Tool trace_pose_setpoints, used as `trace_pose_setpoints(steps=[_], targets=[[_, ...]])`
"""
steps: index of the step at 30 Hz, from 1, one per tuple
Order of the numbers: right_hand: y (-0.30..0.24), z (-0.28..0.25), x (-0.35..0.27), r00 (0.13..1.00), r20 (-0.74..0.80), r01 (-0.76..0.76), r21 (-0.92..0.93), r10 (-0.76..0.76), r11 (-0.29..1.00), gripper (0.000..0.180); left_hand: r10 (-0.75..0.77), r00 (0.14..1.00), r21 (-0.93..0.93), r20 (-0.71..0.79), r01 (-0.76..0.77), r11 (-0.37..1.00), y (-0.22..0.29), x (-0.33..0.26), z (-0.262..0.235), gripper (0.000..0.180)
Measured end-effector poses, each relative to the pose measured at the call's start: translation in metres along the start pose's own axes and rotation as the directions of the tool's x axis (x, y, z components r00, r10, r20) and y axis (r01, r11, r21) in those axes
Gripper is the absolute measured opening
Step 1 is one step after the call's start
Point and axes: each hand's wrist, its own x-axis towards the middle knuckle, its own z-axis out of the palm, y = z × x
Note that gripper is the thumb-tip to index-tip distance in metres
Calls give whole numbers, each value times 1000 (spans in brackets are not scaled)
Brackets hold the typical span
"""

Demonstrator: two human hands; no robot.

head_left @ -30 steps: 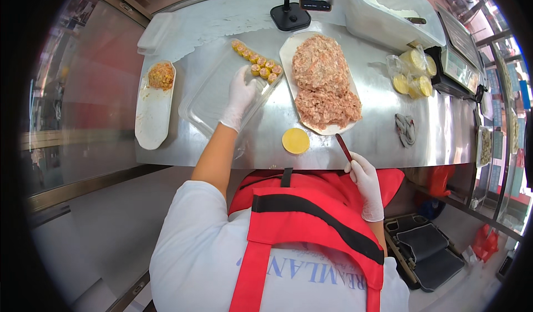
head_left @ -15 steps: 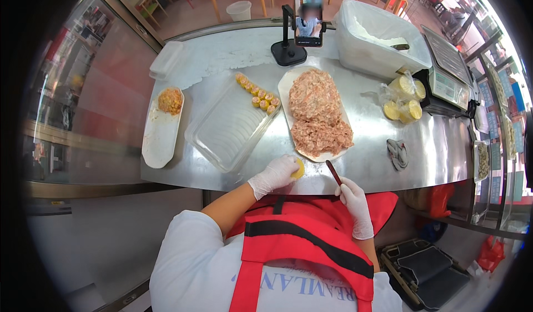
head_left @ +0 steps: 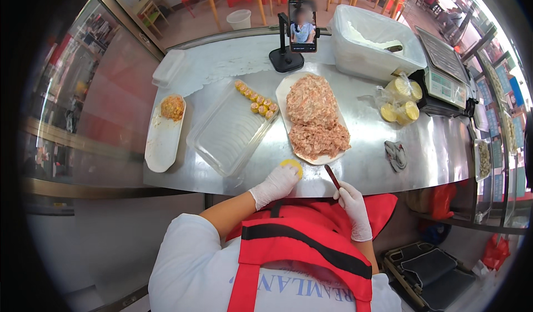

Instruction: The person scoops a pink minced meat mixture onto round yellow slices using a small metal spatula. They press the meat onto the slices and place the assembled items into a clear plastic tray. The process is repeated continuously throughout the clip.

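My left hand (head_left: 280, 182), in a white glove, is closed on a thin yellow round dumpling wrapper (head_left: 293, 165) above the near edge of the steel table. Gloved as well, my right hand (head_left: 352, 200) grips a narrow dark red-brown stick (head_left: 332, 175), its tip pointing up toward the meat. Just beyond both hands a white oval plate (head_left: 282, 100) bears a big mound of pinkish minced meat (head_left: 317, 112). To its left lies a clear plastic tray (head_left: 219, 140), where small yellow-wrapped dumplings (head_left: 261, 103) stand in rows at the far right corner.
A long white dish (head_left: 161, 145) with orange filling is at the left. A phone (head_left: 303, 26) on a stand and a white tub (head_left: 377, 59) of powder stand at the back. Bagged yellow wrappers (head_left: 401, 98), a scale (head_left: 448, 87) and a grey cloth (head_left: 396, 156) are on the right.
My left hand has turned and drawn slightly nearer to me, and the yellow wrapper now shows over the fingers. My right hand keeps the stick in nearly the same place.
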Motion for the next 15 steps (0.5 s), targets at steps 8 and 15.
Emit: trace_pose_setpoints(steps=[8, 15], targets=[[3, -4, 2, 1000, -1, 30, -2, -30, 1000, 31, -19, 999, -171, -32, 13, 985, -13, 0, 10, 15], [0, -4, -2, 1000, 19, -4, 21, 3, 1000, 31, -12, 996, -156, -87, -2, 988, -8, 0, 12, 16]])
